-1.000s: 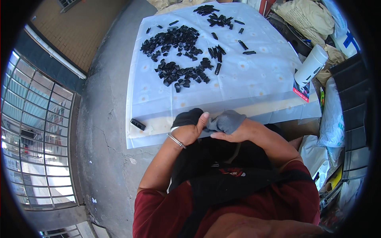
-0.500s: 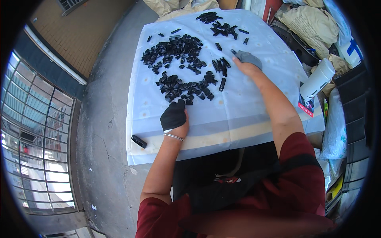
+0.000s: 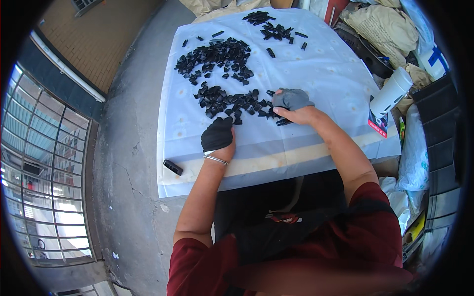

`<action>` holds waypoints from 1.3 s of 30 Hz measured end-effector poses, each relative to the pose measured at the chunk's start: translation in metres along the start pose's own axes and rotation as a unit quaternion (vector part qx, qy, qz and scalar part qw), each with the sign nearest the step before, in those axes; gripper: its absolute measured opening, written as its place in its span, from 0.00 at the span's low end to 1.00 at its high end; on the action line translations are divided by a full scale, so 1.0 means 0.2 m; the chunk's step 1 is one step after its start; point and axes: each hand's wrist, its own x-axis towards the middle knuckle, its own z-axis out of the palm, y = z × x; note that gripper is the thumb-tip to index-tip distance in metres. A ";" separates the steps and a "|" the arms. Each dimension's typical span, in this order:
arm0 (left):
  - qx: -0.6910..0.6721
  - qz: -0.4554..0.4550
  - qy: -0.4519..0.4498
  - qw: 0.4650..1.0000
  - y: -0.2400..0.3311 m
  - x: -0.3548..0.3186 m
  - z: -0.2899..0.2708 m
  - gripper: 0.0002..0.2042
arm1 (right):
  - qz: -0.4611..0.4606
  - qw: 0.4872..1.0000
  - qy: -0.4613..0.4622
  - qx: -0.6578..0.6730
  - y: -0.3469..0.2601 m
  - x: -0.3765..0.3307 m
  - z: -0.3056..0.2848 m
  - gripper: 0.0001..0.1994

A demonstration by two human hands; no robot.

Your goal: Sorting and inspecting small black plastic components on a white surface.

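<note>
My left hand (image 3: 217, 135), in a black glove with a white cuff, rests with curled fingers at the near edge of a pile of short black plastic pieces (image 3: 213, 100). Whatever it may hold is hidden. My right hand (image 3: 295, 101), in a grey fingerless glove, is closed over a few longer black plastic pieces at that pile's right side. One long piece (image 3: 284, 122) shows below the thumb, another (image 3: 270, 92) beyond the fingertips. A larger heap of short black pieces (image 3: 217, 59) lies farther back.
A white patterned cloth (image 3: 296, 143) covers the table. More long black pieces (image 3: 276, 32) lie at its far side, and a black oblong object (image 3: 173, 167) at the near left corner. A white bottle (image 3: 392, 92) stands at the right edge, beside sacks (image 3: 380, 32).
My right hand has come nearer and to the left, over the long pieces beside the near pile. My left hand has barely moved.
</note>
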 end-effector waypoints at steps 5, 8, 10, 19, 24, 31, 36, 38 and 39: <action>-0.031 0.018 -0.009 0.999 0.01 -0.04 -0.01 0.08 | 0.000 0.978 0.193 0.076 -0.02 -0.23 -0.04 0.11; -0.001 0.024 -0.020 1.000 0.05 -0.08 -0.06 0.10 | 0.010 0.972 0.237 -0.003 -0.02 -0.33 -0.05 0.10; -0.026 0.020 0.035 0.999 0.07 -0.12 -0.06 0.09 | -0.017 0.975 0.210 -0.067 -0.05 -0.36 -0.02 0.09; -0.765 -0.458 -0.056 0.449 0.08 -0.10 -0.18 0.06 | -0.093 0.969 0.161 -0.162 -0.26 -0.26 0.05 0.07; -0.744 -0.357 -0.121 0.552 0.08 -0.17 -0.17 0.06 | 0.056 0.973 -0.081 -0.209 -0.39 -0.29 -0.06 0.06; -0.729 -0.366 -0.155 0.557 0.14 -0.24 -0.19 0.09 | 0.043 0.991 0.051 -0.117 -0.36 -0.41 -0.03 0.06; -0.558 -0.267 -0.162 0.769 0.18 -0.27 -0.18 0.09 | 0.211 0.918 0.092 0.323 -0.36 -0.47 0.14 0.10; -0.527 -0.244 -0.172 0.796 0.22 -0.27 -0.21 0.11 | 0.224 0.879 0.062 0.417 -0.48 -0.46 0.10 0.09; -0.496 -0.219 -0.183 0.820 0.24 -0.27 -0.23 0.13 | 0.237 0.829 0.035 0.505 -0.51 -0.47 0.08 0.09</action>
